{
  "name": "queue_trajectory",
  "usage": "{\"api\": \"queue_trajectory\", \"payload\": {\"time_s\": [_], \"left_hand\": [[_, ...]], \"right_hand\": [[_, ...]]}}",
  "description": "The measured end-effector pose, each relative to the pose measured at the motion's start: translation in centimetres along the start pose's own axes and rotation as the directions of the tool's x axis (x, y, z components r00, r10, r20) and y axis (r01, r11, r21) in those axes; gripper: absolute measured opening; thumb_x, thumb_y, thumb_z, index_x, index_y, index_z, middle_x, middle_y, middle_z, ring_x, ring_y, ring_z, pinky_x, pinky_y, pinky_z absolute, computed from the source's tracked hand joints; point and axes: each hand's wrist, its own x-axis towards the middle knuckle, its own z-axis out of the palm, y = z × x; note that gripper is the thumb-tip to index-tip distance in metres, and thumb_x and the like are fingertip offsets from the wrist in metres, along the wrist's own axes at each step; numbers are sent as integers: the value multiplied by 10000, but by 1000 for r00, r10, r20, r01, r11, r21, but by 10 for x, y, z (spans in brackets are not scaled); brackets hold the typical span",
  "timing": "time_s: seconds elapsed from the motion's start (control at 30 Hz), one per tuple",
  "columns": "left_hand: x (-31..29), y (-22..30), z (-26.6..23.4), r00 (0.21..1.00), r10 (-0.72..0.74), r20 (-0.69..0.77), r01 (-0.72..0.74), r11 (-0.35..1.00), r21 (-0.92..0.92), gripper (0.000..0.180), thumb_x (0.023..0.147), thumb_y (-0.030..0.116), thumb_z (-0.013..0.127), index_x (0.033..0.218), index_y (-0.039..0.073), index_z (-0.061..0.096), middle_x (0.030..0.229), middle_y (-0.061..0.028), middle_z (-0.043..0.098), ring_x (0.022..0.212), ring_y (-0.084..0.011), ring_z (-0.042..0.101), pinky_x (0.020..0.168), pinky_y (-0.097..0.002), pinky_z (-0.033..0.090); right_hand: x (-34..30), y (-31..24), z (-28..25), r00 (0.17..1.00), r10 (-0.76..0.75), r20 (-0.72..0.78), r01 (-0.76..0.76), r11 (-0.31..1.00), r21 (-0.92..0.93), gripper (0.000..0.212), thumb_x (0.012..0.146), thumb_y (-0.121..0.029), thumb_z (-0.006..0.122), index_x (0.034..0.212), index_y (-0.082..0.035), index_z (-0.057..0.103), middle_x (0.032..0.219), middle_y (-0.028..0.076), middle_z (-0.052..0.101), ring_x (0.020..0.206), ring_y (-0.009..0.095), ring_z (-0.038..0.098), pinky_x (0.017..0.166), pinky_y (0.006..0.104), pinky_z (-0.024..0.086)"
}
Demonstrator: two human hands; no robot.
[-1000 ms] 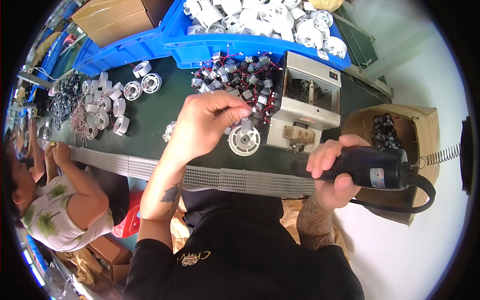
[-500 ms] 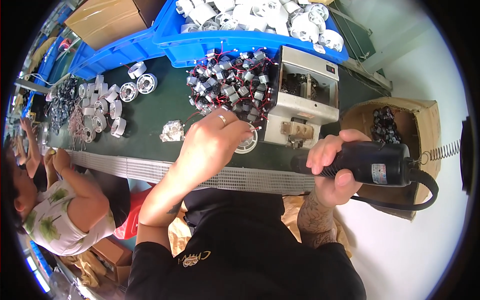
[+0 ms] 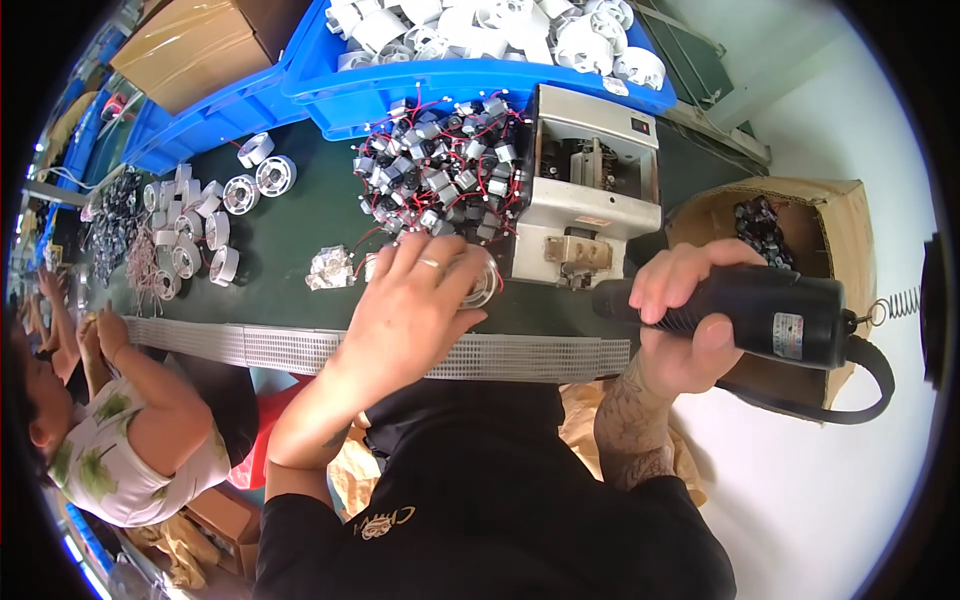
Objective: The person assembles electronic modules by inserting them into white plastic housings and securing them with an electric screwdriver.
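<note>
Green surface (image 3: 312,205), with grey grating (image 3: 540,357) along its front edge: near that edge sits a round white part (image 3: 489,284), partly hidden under the left hand (image 3: 408,308), the nearer one, whose grip I cannot tell. To its right, the right hand (image 3: 683,352) is wrapped firmly around a black electric screwdriver (image 3: 775,312), long axis roughly along the front edge, nose toward the part.

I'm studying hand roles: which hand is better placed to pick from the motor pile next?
Likely the left hand: it lies close to the motor pile, while the right hand, farther off, is wrapped around a black handheld tool.
</note>
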Motion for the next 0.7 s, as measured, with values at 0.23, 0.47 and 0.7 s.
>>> {"api": "queue_trajectory", "payload": {"time_s": [0.23,0.47,0.7], "left_hand": [[2,-5,2,965,-224,-134,223,975,-24,407,753,273,770,991,-20,617,944,-150,599,898,-336,569,751,-412,478],[13,-29,20,946,-322,37,294,804,-516,347,784,257,762,1050,55,667,1018,-118,608,1016,-304,577,859,-388,474],[14,-32,19,951,-302,64,289,797,-530,298,777,210,756,1030,70,687,1018,-115,605,969,-297,591,844,-380,477]], "right_hand": [[10,11,3,999,-33,24,34,999,-25,590,767,-195,746,1210,52,443,769,103,579,600,166,545,579,320,493],[11,17,2,996,-23,86,42,974,-222,585,862,-363,649,1204,50,417,764,96,523,579,167,512,528,321,439],[8,21,3,1000,-3,30,3,1000,-5,480,751,-91,706,1151,37,473,750,105,579,586,166,539,559,314,494]]}}
